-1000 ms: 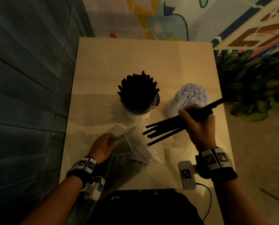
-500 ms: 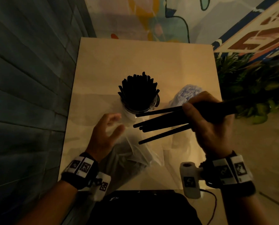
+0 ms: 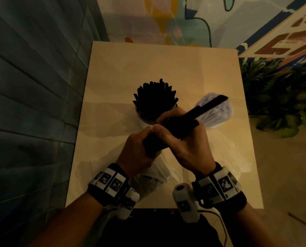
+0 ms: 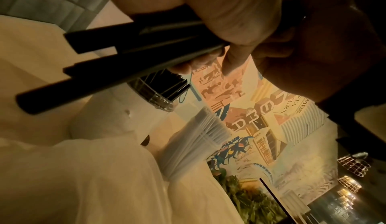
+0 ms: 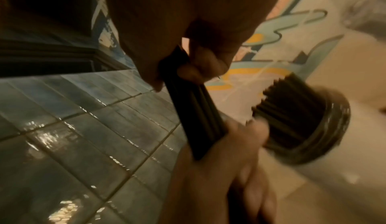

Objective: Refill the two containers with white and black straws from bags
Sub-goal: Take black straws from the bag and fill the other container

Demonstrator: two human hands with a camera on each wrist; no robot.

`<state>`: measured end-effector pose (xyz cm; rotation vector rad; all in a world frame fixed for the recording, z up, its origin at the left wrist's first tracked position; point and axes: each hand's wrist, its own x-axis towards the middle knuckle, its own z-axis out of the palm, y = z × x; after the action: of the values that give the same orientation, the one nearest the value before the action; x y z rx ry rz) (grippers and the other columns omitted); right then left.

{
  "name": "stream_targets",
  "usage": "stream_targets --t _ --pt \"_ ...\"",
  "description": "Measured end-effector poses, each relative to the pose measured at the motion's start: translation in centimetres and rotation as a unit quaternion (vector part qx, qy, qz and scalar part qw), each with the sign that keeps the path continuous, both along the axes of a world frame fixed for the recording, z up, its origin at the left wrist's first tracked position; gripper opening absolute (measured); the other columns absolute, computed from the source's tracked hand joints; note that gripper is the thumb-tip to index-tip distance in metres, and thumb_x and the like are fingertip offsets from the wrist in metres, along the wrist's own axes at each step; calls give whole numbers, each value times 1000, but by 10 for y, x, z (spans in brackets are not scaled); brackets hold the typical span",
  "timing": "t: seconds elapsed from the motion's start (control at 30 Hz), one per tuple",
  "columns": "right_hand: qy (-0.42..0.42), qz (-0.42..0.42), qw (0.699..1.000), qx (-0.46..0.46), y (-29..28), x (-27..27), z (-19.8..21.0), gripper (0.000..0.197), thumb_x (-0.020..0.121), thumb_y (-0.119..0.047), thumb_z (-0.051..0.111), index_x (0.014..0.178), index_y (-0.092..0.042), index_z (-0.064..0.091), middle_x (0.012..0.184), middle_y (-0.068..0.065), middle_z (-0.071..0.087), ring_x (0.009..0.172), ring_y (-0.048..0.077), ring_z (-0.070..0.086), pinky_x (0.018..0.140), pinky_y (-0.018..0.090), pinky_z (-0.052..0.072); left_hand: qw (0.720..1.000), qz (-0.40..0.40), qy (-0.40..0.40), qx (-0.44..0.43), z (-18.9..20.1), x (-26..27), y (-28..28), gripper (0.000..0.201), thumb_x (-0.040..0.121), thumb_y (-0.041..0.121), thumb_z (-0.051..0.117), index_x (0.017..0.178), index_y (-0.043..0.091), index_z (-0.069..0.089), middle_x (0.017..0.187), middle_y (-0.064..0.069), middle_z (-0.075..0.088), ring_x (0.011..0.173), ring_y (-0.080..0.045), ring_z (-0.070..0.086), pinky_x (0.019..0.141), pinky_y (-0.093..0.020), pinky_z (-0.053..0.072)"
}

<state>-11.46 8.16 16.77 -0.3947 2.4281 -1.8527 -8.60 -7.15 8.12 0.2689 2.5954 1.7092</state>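
Both hands hold one bundle of black straws (image 3: 207,107) slanted above the table, just in front of the jar packed with black straws (image 3: 155,98). My right hand (image 3: 184,145) grips the bundle's middle. My left hand (image 3: 139,147) is curled round its lower left end. In the left wrist view the bundle's (image 4: 100,65) free ends stick out unevenly. The container of white straws (image 3: 218,114) stands right of the jar, partly behind the bundle. A clear plastic bag (image 3: 159,173) lies under my hands.
The beige table (image 3: 130,68) stands against a dark tiled wall (image 3: 32,104) on the left and a painted wall behind. Green plants (image 3: 282,97) sit past its right edge. Bare tabletop lies behind and left of the jar.
My left hand let go of the bag, rose and took the lower end of the bundle. My right hand carried the straws left and toward me, and they are now gathered tighter.
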Motion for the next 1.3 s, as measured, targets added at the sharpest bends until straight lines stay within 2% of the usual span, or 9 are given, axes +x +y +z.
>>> stream_targets --t 0.27,0.43,0.57,0.73,0.9,1.0,1.13,1.2,1.3 --pt "156 -172 973 -11 44 -25 33 72 98 -61 41 140 -2 37 144 16 46 122 19 57 97 41 51 997 28 -46 -52 -8 1 -19 33 74 37 63 88 7 60 63 4 57 55 -15 54 51 -17 35" --pt "131 37 980 143 20 -6 19 71 103 -56 26 140 -2 51 145 11 52 140 22 43 110 49 41 996 -15 -41 -84 -10 -6 -14 20 75 18 65 94 16 59 68 -2 61 61 -23 58 52 -35 45" --pt "55 9 998 -24 18 0 5 76 97 -59 44 146 -1 38 148 10 47 136 24 48 105 50 45 998 21 -49 -42 -5 -5 -10 24 78 13 66 99 2 62 72 -13 64 64 -32 60 57 -40 45" --pt "-44 72 996 -12 16 5 -20 69 78 -36 83 134 -11 54 133 0 61 128 15 55 106 46 46 996 -10 -84 14 1 -7 -4 38 76 39 62 102 12 64 79 -5 68 69 -19 65 59 -35 52" --pt "-117 -15 974 -192 -9 11 -21 11 91 -5 66 85 1 60 81 18 69 83 39 69 83 59 55 989 -86 -116 34 8 -3 15 56 83 31 71 132 43 48 106 10 65 100 -16 66 78 -8 49" --pt "-52 -61 967 -243 -7 2 -7 13 93 -4 61 82 -3 55 67 7 60 66 34 65 70 57 56 963 -96 -231 103 -3 -5 0 57 69 44 83 116 21 60 101 12 71 97 -3 66 79 -18 51" --pt "27 -52 965 -257 -2 1 9 15 92 -11 64 82 -13 53 70 8 59 65 32 64 63 57 53 879 -45 -373 294 -13 -2 -14 106 66 87 52 135 7 51 126 -20 62 112 -35 61 95 -51 47" --pt "27 -21 979 -200 -7 5 3 16 93 -20 66 84 -14 54 72 14 60 64 36 63 56 55 50 816 -23 -424 391 -12 -2 -12 85 81 81 36 135 20 56 138 -18 55 128 -48 46 106 -65 32" --pt "16 -38 991 -131 -19 2 -7 13 90 -21 66 82 -22 57 73 14 60 65 34 62 55 53 49 812 16 -413 412 -8 -7 -5 58 102 57 19 120 33 68 136 -16 55 131 -53 38 109 -70 26"
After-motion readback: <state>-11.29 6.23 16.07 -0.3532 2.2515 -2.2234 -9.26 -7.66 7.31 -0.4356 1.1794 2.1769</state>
